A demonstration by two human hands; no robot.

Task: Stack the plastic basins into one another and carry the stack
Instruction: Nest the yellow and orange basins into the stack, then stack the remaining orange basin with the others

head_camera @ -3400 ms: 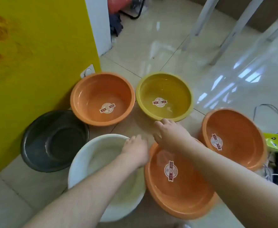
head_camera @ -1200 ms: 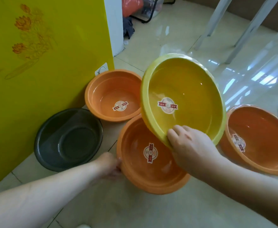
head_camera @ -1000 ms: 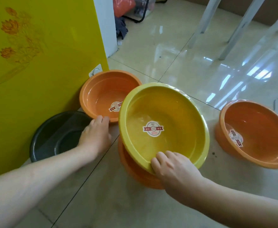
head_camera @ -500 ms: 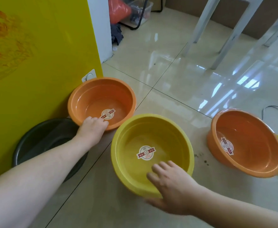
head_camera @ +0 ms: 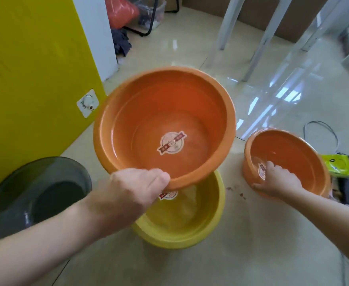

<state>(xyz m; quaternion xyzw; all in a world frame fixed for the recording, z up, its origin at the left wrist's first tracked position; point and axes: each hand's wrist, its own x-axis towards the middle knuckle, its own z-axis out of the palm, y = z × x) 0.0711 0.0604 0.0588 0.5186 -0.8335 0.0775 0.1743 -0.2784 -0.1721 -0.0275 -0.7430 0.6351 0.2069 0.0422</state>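
My left hand (head_camera: 134, 188) grips the near rim of an orange basin (head_camera: 163, 124) and holds it in the air, tilted towards me, above the yellow basin (head_camera: 190, 219). The yellow basin stands on the floor as the top of a nested stack; what lies under it is hidden. To the right a second orange basin (head_camera: 289, 153) sits on the floor, and my right hand (head_camera: 276, 180) clasps its near rim with the fingers inside. A dark grey basin (head_camera: 35, 195) rests on the floor at the lower left, apart from both hands.
A yellow panel (head_camera: 35, 79) with a white wall socket (head_camera: 87, 103) stands at the left. White table or chair legs (head_camera: 262, 38) rise at the back. A green packet (head_camera: 337, 165), a dark bag and a cable (head_camera: 320, 131) lie at the right. Crumbs dot the tiles.
My left hand has lifted the orange basin from beside the yellow panel and brought it over the yellow basin. My right hand has left the yellow basin and taken the right orange basin's rim.
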